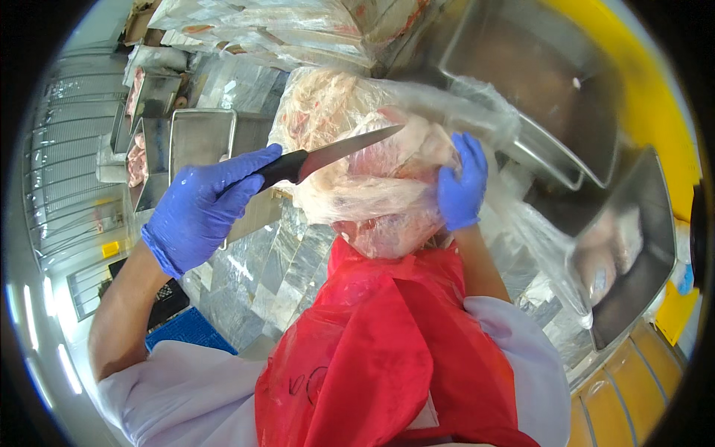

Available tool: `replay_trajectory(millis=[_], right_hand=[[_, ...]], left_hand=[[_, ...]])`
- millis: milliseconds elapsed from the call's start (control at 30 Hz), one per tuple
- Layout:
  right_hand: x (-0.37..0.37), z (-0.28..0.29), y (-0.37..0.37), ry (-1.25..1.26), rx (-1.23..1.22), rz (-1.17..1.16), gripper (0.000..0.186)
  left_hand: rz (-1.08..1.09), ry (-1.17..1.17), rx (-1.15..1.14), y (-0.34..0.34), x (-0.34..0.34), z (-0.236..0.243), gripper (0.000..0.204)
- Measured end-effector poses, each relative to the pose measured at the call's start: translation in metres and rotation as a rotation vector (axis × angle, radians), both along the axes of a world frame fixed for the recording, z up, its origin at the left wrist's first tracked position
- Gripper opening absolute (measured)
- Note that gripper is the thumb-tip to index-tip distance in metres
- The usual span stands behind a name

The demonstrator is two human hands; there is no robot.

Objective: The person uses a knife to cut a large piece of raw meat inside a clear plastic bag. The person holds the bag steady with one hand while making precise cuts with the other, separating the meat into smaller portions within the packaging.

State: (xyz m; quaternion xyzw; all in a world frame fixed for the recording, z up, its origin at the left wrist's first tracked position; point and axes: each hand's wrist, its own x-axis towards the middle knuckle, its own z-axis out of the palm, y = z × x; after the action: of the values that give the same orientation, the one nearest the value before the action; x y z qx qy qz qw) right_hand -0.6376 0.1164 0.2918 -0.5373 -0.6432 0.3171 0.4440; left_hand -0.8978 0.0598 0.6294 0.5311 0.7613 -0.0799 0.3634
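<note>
My left hand point(195, 205), in a blue glove, is closed around the black handle of a knife point(339, 153). Its blade points right and lies across the view of a large lump of pale and pink raw meat point(391, 227); whether it touches cannot be told. Thin clear plastic point(316, 112) covers much of the meat, close in front of my red apron point(372, 335). Against the meat's right side rests my right hand point(463, 186), also gloved in blue, its fingers stretched upward and the thumb apart.
Deep steel tubs point(514, 56) stand at the far right, beside a yellow surface point(648, 67). Another steel tub point(644, 261) holds something pale in plastic. A plastic-wrapped stack point(298, 26) is at the back. On the left are steel trays point(201, 138), some with meat, and a blue crate point(192, 333).
</note>
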Motion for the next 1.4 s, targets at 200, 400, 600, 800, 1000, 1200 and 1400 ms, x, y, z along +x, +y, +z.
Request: replay_trajectory(millis=[200,400,600,800,1000,1200,1400], right_hand=[[-0.004,-0.010,0.006,0.092,0.026,0.011,0.055],[-0.005,-0.014,0.015,0.096,0.032,0.036,0.054],[-0.007,-0.013,0.028,0.148,-0.001,0.115,0.053],[-0.010,-0.017,0.056,0.252,-0.068,0.201,0.048],[-0.026,-0.020,0.066,0.301,-0.137,0.336,0.042],[-0.043,-0.024,0.072,0.330,-0.201,0.352,0.038],[-0.037,-0.033,0.072,0.353,-0.329,0.323,0.039]], left_hand=[[-0.218,0.090,0.173,0.021,0.024,-0.007,0.035],[-0.203,0.227,0.045,0.061,0.071,0.016,0.029],[-0.521,0.239,-0.022,0.110,0.067,0.014,0.031],[-0.181,0.353,-0.241,0.159,0.080,0.004,0.030],[-0.307,0.295,-0.141,0.176,0.040,-0.026,0.031],[-0.079,0.117,-0.313,0.147,-0.022,-0.036,0.033],[-0.023,-0.007,-0.229,0.115,-0.046,-0.054,0.034]])
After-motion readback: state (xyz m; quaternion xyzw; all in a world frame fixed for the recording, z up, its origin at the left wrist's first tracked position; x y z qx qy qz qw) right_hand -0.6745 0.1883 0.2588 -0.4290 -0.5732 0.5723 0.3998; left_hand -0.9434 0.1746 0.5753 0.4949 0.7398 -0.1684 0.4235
